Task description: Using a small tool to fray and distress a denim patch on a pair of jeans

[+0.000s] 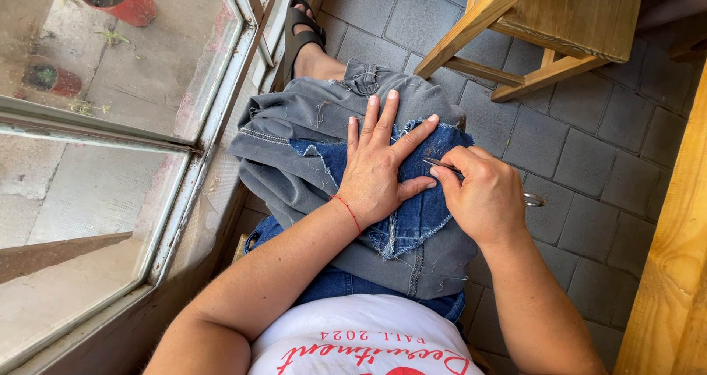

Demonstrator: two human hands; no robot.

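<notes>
On the person's lap, seen from the head camera, a frayed dark-blue denim patch (421, 211) lies on grey denim trousers (309, 125), pinned flat by the left hand (379, 170) with its fingers spread open, pointing away from the body. Just to the right, the right hand (482, 195) pinches a thin silver metal tool (444, 165) in closed fingertips. The tool's long axis slants up-left, its tip touching the patch between the left thumb and forefinger.

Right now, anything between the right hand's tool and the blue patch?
Nothing visible. The right hand holds a thin metal tool whose tip lies at the blue patch, by the left hand's thumb. The left hand presses flat on the patch over the grey jeans.
</notes>
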